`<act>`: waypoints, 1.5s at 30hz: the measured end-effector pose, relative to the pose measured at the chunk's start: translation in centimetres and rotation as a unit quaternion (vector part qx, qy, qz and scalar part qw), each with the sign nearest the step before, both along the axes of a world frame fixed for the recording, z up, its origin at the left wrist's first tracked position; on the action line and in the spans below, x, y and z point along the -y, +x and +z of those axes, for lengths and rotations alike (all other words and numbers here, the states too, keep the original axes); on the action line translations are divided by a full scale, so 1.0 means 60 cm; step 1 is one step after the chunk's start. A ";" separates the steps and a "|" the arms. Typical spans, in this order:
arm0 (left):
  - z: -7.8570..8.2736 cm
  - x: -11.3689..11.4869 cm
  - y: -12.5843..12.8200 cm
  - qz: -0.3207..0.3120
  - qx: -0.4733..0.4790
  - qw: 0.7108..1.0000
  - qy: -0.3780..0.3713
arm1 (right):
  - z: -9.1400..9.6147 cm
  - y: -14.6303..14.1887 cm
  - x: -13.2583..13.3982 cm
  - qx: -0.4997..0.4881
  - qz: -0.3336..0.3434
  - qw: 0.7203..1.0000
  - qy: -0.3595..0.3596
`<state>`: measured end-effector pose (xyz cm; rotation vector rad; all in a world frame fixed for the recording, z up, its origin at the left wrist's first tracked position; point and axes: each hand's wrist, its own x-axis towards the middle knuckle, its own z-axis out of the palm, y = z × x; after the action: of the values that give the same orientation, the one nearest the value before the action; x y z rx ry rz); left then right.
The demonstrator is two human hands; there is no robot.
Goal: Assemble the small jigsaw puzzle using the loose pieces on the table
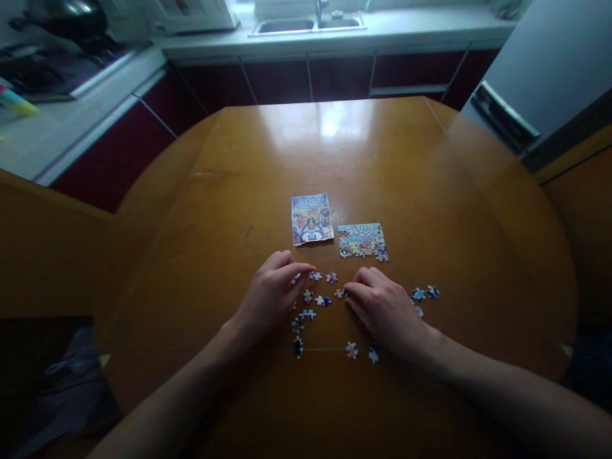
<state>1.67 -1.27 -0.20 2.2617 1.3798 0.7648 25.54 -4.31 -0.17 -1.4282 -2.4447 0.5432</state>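
Note:
Loose jigsaw puzzle pieces lie in a loose group in front of me. My left hand (272, 287) is closed in a pinch, its thumb and index fingertips at a small blue-and-white puzzle piece (316, 276). Opposite it, my right hand (382, 303) pinches the edge of another puzzle piece (340, 293) on the tabletop. Between the hands are a pink-toned piece (331, 278) and a white-and-blue one (322, 301). Beyond my right hand sits a joined puzzle section (363, 241) with a ragged lower edge. My palms hide some pieces.
A creased picture sheet (312, 220) lies left of the joined section. More pieces rest right of my right hand, including a blue one (433, 292), and nearer me (352, 350). The wooden table (239, 172) has rounded ends; a counter with a sink (287, 27) stands behind.

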 end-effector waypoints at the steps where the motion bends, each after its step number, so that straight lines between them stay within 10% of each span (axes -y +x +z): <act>1: 0.001 -0.001 -0.001 0.000 0.002 1.000 -0.001 | -0.001 0.001 0.000 -0.003 0.001 1.000 0.002; 31: 0.032 -0.031 -0.061 0.044 -0.023 0.998 -0.026 | -0.002 0.017 0.004 -0.055 0.005 0.998 0.024; 45: -0.010 -0.029 -0.054 -0.008 -0.035 0.996 -0.077 | -0.001 0.029 -0.003 -0.080 -0.027 0.996 0.023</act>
<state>-1.59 0.46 -0.79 2.1962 1.3995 0.5592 27.27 -4.13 -0.25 -1.3723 -2.2729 0.5623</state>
